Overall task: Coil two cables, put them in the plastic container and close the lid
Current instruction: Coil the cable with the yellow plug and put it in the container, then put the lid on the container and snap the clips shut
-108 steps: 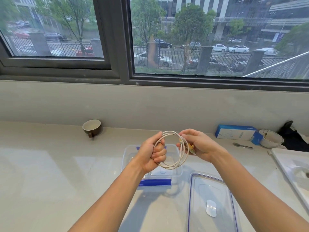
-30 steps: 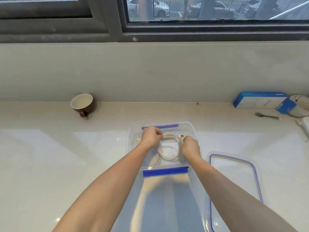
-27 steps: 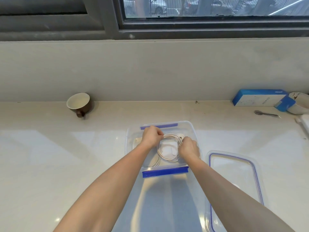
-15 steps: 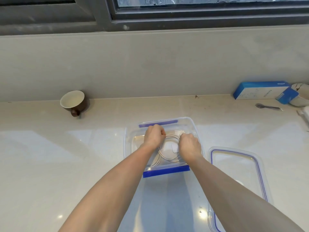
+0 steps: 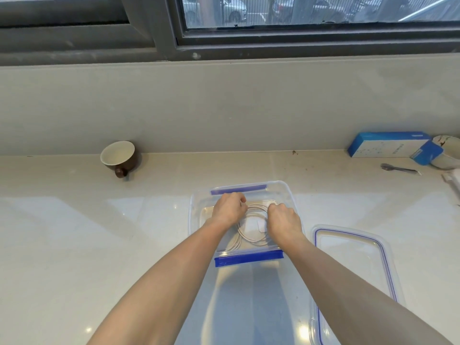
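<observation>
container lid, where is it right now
In the head view, the lid lies flat on the counter, just right of the open plastic container, beside the right forearm.

Bare forearms rising from the lower edge toward frame centre, converging. Left hand [image 5: 230, 207] and right hand [image 5: 282, 217] knuckles-up, fingers curled downward, close together but apart.
</observation>
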A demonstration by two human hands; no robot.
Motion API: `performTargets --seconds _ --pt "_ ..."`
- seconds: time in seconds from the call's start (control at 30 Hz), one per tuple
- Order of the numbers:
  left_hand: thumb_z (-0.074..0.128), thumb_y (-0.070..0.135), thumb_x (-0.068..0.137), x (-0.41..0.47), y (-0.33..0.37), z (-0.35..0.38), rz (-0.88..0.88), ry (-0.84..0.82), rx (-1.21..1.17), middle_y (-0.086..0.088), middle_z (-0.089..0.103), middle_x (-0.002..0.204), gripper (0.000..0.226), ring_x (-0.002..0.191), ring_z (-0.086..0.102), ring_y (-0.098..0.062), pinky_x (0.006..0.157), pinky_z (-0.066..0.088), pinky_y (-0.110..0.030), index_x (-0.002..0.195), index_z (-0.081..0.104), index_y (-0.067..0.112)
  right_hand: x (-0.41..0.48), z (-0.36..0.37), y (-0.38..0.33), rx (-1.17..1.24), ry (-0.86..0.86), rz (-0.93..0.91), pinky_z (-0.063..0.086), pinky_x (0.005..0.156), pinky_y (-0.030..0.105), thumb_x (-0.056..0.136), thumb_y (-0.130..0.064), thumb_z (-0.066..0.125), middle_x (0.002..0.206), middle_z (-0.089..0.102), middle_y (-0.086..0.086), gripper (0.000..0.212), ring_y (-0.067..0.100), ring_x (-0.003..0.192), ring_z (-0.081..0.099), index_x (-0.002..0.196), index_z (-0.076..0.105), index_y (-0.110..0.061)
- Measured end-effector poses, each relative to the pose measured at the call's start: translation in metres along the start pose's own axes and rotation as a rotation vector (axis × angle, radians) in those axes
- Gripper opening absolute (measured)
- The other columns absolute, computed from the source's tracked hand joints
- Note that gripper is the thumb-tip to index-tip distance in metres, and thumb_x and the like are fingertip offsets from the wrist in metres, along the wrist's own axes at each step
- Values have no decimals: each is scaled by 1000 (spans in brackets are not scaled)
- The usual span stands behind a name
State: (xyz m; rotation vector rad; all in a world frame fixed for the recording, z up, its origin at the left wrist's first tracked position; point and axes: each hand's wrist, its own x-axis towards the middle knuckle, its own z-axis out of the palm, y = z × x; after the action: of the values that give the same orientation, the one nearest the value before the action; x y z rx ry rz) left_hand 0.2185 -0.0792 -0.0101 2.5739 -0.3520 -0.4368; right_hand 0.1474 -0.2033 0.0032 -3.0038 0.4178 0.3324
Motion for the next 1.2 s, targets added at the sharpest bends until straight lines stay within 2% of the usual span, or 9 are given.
performTargets --seconds 0.2,0.37,0.47,0.53,0.77,0.87,0.93,1.13,1.2 --pt "50 21 92 -20 7 -15 62 -6 109 -10 69 105 23 94 63 -27 81 54 -39 107 65 12 -7 -13 -1 -41 50 -109 44 74 35 89 -7 42 114 60 12 27 32 103 60 113 55 -8" --pt "49 23 93 -44 20 -30 121 10 160 -7 69 91 22 80 64 -24 76 56 -39 95 68 12 -19 -37 4 -83 148 -288 36 65 34 87 -11 41 103 65 13 24 33 95 60 97 62 -7" --pt "46 23 92 -55 31 -40 152 46 201 -7 69 86 22 76 62 -23 66 51 -34 87 66 13 -27 -56 10 -111 203 -360 32 65 33 88 -15 40 100 65 12 22 32 91 60 90 62 -10" --pt "45 23 92 -63 40 -48 170 72 222 -7 68 86 23 77 62 -23 66 49 -35 87 65 13 -32 -69 17 -97 226 -374 34 65 33 88 -16 41 98 64 11 20 32 87 60 86 60 -11" --pt "43 22 92 -89 88 -46 265 101 238 -11 69 87 26 80 62 -28 68 50 -39 89 66 9 -56 -84 58 -81 287 -346 37 63 32 88 -22 42 96 65 11 24 33 84 61 92 62 -9" --pt "42 21 92 -95 110 -31 319 82 276 -13 68 86 24 80 61 -31 63 44 -37 79 58 8 -69 -78 85 -92 304 -300 37 66 33 88 -25 42 96 65 10 24 30 80 59 91 61 -11" --pt "41 20 92 -99 124 -17 353 73 311 -14 67 88 22 81 60 -33 60 39 -35 77 55 10 -77 -73 105 -122 302 -255 33 68 33 89 -25 42 99 65 11 25 31 89 59 94 61 -11" --pt "40 16 90 -109 156 35 441 43 452 -18 64 100 25 92 60 -39 65 39 -36 95 61 5 -111 -48 163 -108 237 -101 28 70 34 88 -19 38 100 62 10 12 30 95 54 85 49 -14" --pt "39 13 89 -113 162 53 463 38 477 -17 62 101 24 94 59 -38 65 38 -37 98 59 4 -123 -37 178 -93 228 -36 29 69 34 87 -16 39 102 61 10 14 31 96 54 90 52 -12"
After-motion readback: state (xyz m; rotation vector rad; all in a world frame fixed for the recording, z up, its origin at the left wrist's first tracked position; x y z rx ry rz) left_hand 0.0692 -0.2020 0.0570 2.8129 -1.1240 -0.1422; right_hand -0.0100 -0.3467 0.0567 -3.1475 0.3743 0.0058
